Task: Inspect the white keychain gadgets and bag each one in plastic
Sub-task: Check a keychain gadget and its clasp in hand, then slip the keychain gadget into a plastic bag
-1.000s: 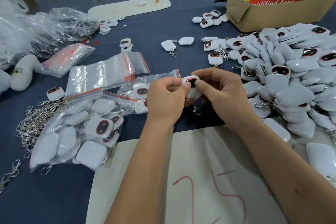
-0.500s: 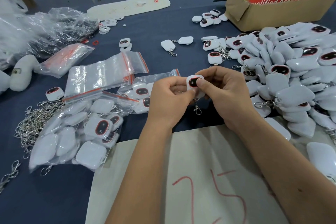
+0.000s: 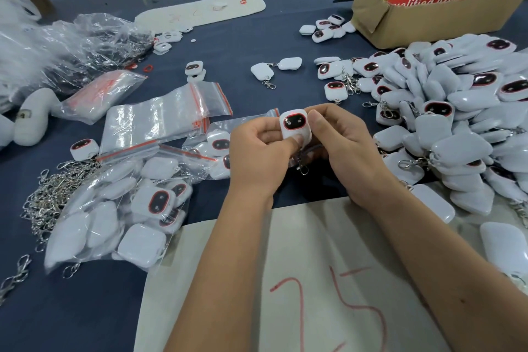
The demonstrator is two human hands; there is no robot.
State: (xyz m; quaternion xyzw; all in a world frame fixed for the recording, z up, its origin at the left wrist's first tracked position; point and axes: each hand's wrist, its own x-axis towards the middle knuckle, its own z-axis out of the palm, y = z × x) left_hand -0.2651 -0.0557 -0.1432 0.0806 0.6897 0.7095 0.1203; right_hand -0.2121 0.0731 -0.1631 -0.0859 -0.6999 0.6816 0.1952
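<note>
Head view: both hands hold one white keychain gadget [image 3: 294,128] face-up between them for inspection. The left hand [image 3: 258,154] presses a thumb on it; the right hand [image 3: 343,146] pinches its edge. Zip bags [image 3: 160,123] lie just left.

Right side blocked: gadget pile [image 3: 457,111] runs from the cardboard box [image 3: 423,20] down to my right hand [image 3: 340,146]. Left: filled bags [image 3: 114,217], empty zip bags [image 3: 160,120] and clip chains [image 3: 48,203] crowd the table [image 3: 234,43] just beside my left hand [image 3: 257,157]. Open lane: bare cloth straight ahead, between the two loose gadgets [image 3: 274,68] and the hands. Near me, flat sheet [image 3: 300,280], passable.
</note>
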